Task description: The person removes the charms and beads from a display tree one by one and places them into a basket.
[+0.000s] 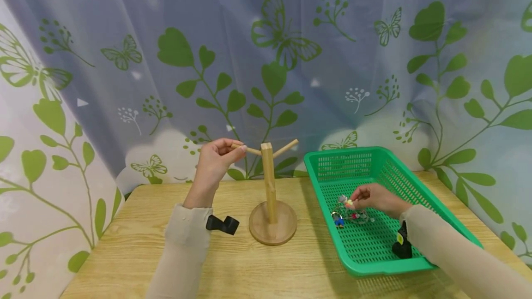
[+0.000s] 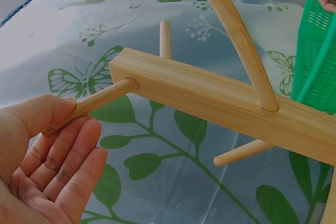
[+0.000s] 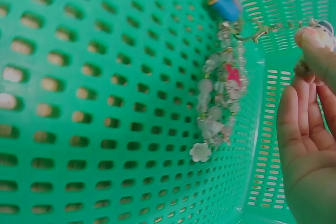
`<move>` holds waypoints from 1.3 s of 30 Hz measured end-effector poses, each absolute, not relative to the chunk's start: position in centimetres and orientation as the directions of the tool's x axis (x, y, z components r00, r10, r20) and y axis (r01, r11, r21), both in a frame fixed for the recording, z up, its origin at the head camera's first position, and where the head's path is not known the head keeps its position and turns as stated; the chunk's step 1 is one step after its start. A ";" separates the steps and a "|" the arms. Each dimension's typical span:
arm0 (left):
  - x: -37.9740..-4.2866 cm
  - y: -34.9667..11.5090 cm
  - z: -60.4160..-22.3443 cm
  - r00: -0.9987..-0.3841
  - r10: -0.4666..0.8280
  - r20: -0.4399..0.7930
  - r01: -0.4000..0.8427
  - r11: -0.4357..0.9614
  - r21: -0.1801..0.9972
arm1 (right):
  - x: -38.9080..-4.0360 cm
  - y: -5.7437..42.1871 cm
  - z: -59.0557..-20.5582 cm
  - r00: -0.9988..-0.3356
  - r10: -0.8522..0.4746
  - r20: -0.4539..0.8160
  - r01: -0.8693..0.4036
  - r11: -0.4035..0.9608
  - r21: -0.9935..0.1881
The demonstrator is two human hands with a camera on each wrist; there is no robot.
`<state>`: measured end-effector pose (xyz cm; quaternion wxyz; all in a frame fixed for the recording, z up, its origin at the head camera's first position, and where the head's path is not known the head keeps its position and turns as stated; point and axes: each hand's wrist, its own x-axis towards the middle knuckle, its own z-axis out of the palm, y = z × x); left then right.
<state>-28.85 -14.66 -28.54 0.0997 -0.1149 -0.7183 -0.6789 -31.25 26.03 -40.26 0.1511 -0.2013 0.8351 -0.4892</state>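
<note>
A wooden peg stand (image 1: 269,183) with a round base stands upright on the table. My left hand (image 1: 216,160) pinches the end of its upper left peg (image 2: 102,98) between thumb and fingers. Inside the green basket, my right hand (image 1: 376,199) pinches a small figurine charm (image 3: 323,32) whose chain (image 3: 278,27) trails toward a blue figurine charm (image 3: 227,3). Below that chain lie clear beaded bracelets (image 3: 212,98) with a pink charm and a white flower bead (image 3: 200,152), on the basket's mesh floor.
The green plastic basket (image 1: 349,269) sits at the right of the wooden table (image 1: 124,243), its rim raised around my right hand. Behind the table hangs a curtain (image 1: 232,36) printed with leaves and butterflies. Other pegs (image 2: 244,48) stick out from the stand's post.
</note>
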 end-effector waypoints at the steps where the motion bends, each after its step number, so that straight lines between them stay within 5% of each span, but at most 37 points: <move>1: -28.9 -14.7 -28.5 -0.954 0.028 0.298 0.299 0.051 0.953 | -31.3 26.0 -40.4 -0.869 -0.491 -0.063 -0.185 0.440 -0.879; 39: -28.8 -14.7 -28.5 -0.954 0.029 0.298 0.300 0.054 0.953 | -31.6 26.5 -40.8 -0.853 -0.518 -0.068 -0.209 0.457 -0.864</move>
